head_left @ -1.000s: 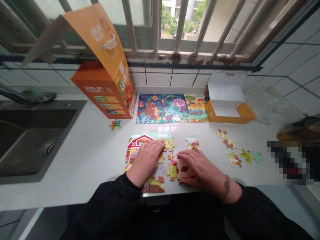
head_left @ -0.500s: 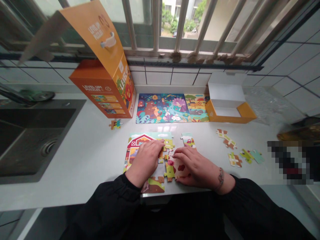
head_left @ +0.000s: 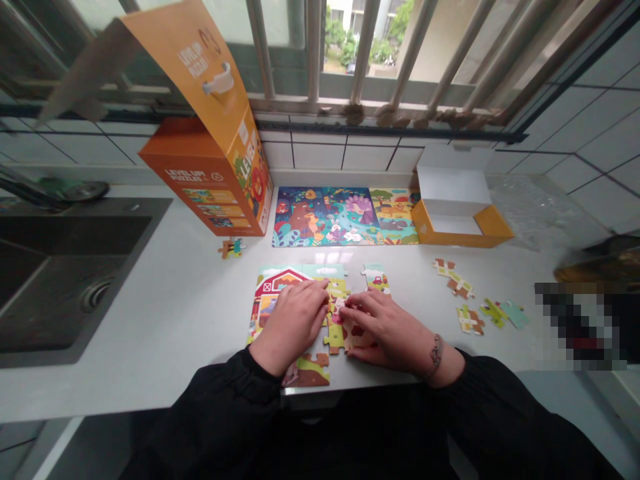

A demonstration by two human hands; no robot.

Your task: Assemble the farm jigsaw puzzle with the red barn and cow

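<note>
A farm jigsaw puzzle [head_left: 313, 371], partly joined, lies on the counter close to me, with a red barn at its upper left. My left hand [head_left: 293, 323] rests flat on it, fingers stretched over its middle and hiding part of the picture. My right hand [head_left: 387, 330] grips a joined section of cow puzzle pieces [head_left: 335, 341] from the right. The section's left edge touches the puzzle near my left fingertips; whether its tabs are locked in is hidden. Just beyond the right hand sits a tractor puzzle piece [head_left: 376, 277].
Loose puzzle pieces [head_left: 470, 320] lie at right, another loose piece [head_left: 231, 248] at left. Behind are a finished forest puzzle [head_left: 325, 217], an orange puzzle box [head_left: 205, 180] and an open yellow box [head_left: 463, 230]. A sink [head_left: 163, 213] is at far left.
My right hand has slid the cow section left and slightly away from me, closing the gap to the farm puzzle. My left hand has stayed nearly still.
</note>
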